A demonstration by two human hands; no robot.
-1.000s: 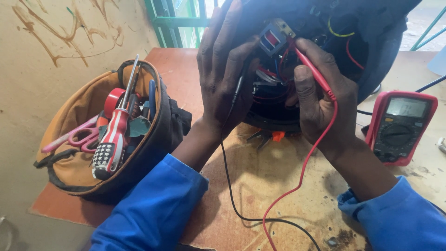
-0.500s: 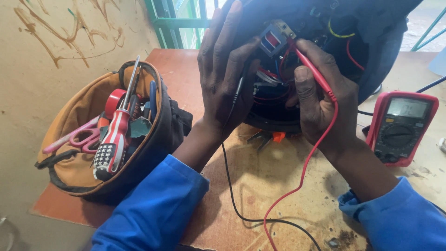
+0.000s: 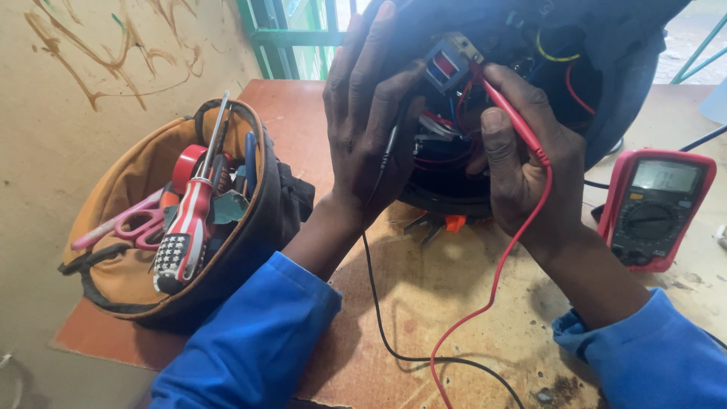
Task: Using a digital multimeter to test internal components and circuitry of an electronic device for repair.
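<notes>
While the left hand point(image 3: 363, 129) pinches the thin black probe point(image 3: 388, 144), the right hand point(image 3: 530, 167) grips the slim red plastic probe point(image 3: 515, 121), its tip slanting up-left onto the small grey rectangular switch block point(image 3: 448, 64).

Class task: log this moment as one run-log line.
left hand: black probe | right hand: red probe on appliance wiring | meter right | tool bag left

I worked in a small repair workshop. My bench was a worn, stained wooden board point(image 3: 424, 303) set against a rough plastered wall point(image 3: 83, 91) smeared with brown streaks. An open tool bag point(image 3: 250, 227) stood on it, holding a screwdriver point(image 3: 189, 227), pink-handled scissors point(image 3: 129, 223) and a red tape roll point(image 3: 185, 163). A red multimeter point(image 3: 655, 208) lay to the right, its red lead point(image 3: 492, 295) and black lead point(image 3: 386, 326) crossing the board. A green metal grille point(image 3: 295, 38) stood behind.
</notes>
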